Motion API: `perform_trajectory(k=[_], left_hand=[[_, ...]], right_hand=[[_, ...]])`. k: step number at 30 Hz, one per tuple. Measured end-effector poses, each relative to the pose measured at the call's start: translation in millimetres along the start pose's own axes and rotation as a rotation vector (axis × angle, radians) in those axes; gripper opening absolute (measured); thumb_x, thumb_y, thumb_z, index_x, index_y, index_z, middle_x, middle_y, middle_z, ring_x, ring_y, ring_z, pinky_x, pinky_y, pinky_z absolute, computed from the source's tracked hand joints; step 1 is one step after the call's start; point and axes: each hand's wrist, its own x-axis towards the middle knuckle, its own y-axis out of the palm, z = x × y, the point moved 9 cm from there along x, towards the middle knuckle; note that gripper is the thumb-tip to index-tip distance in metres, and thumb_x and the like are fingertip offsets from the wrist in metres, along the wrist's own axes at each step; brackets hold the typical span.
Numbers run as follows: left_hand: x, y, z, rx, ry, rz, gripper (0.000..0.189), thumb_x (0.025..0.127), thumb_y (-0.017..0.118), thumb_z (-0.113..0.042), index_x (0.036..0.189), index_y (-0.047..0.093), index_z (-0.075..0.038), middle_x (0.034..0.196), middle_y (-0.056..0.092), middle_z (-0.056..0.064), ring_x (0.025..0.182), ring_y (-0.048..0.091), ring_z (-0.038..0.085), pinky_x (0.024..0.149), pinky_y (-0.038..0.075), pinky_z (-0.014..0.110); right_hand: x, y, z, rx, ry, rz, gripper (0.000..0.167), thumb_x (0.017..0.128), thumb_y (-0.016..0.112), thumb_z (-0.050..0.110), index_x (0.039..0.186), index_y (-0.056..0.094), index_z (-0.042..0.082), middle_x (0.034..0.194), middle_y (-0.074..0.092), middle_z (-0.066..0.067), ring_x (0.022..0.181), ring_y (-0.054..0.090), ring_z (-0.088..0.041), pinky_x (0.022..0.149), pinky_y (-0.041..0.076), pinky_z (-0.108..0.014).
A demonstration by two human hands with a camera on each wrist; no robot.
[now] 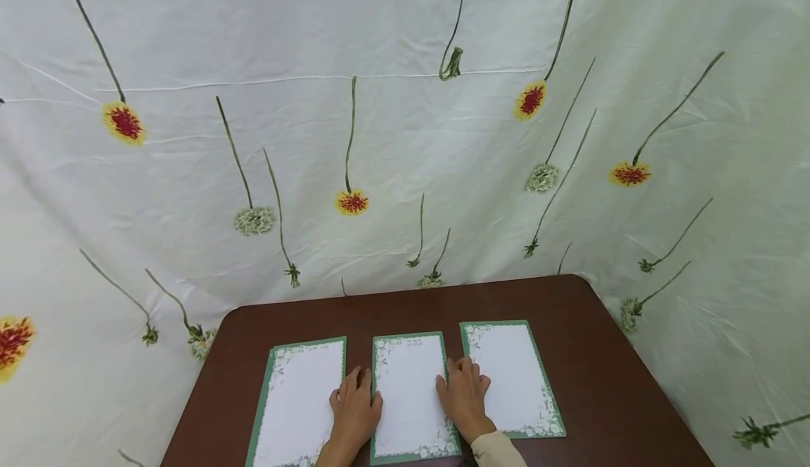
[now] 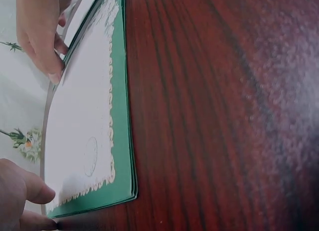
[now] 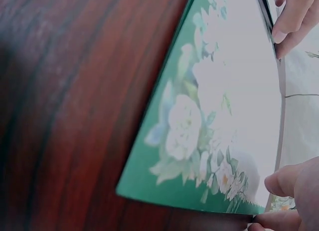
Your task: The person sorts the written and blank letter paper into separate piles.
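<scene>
Three paper stacks with green floral borders lie side by side on a dark brown table. My left hand (image 1: 356,411) rests in the gap between the left stack (image 1: 305,400) and the middle stack (image 1: 410,393), its thumb at the middle stack's left edge. On the other side, my right hand (image 1: 465,397) lies between the middle stack and the right stack (image 1: 512,379), thumb by the middle stack's right edge. Fingers of both hands extend forward, without curling round anything. The left wrist view shows thin layers along the green edge of the middle stack (image 2: 79,121).
The brown tabletop (image 1: 607,382) extends to the right of the stacks and behind them. Behind the table hangs a pale flower-print cloth (image 1: 392,136), which also covers both sides.
</scene>
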Motion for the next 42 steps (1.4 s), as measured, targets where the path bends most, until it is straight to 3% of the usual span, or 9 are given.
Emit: perform_trajectory(k=[11,21,26,31,36,42], left_hand=[[-2.6,-0.1,-8.4,-0.021,0.007,-0.005,0.053,0.1,0.061,-0.016,0.144,0.055,0.012,0.154,0.044,0.031,0.143,0.038,0.05,0.11,0.024,0.072],[-4.6,-1.6,-14.4,-0.02,0.023,-0.044,0.052,0.1,0.063,-0.013,0.144,0.055,0.012,0.151,0.047,0.03,0.14,0.042,0.049,0.11,0.026,0.071],[-1.3,-2.0,-10.6,-0.054,0.012,-0.072,0.048,0.101,0.061,-0.01,0.146,0.056,0.007,0.127,0.058,0.023,0.118,0.053,0.043,0.096,0.041,0.062],[3.3,-9.5,-7.3,-0.121,0.044,-0.114,0.04,0.101,0.059,-0.005,0.138,0.062,0.006,0.094,0.063,0.012,0.086,0.062,0.032,0.079,0.051,0.056],[3.0,-22.4,-0.1,-0.218,0.003,-0.116,0.029,0.102,0.062,-0.011,0.126,0.067,0.006,0.091,0.068,0.004,0.082,0.065,0.023,0.078,0.053,0.05],[3.2,-38.1,11.7,-0.255,-0.06,-0.103,0.02,0.104,0.062,-0.015,0.114,0.068,0.001,0.092,0.07,0.002,0.08,0.064,0.016,0.072,0.052,0.036]], right_hand=[[1.0,6.2,-0.3,0.022,0.052,0.063,0.047,0.099,0.073,0.023,0.138,0.067,-0.003,0.115,0.056,-0.013,0.103,0.048,-0.028,0.085,0.032,-0.055],[0.0,-3.7,1.0,0.012,0.04,0.004,0.044,0.098,0.072,0.021,0.135,0.069,-0.002,0.115,0.062,-0.014,0.105,0.055,-0.031,0.087,0.035,-0.054],[1.2,-11.9,4.3,0.049,-0.002,-0.036,0.037,0.097,0.073,0.014,0.13,0.071,-0.001,0.106,0.071,-0.014,0.098,0.068,-0.033,0.077,0.043,-0.049],[2.9,-12.2,2.0,0.171,0.026,0.004,0.033,0.1,0.069,0.01,0.131,0.069,-0.002,0.082,0.069,-0.002,0.072,0.063,-0.018,0.079,0.048,-0.053],[4.5,-14.2,0.9,0.266,0.065,0.047,0.017,0.101,0.068,0.013,0.112,0.071,0.0,0.084,0.071,-0.001,0.071,0.064,-0.016,0.081,0.051,-0.051],[10.4,-11.8,5.4,0.359,0.081,0.107,0.014,0.101,0.07,0.019,0.095,0.069,0.007,0.087,0.07,-0.004,0.073,0.062,-0.016,0.065,0.051,-0.035]])
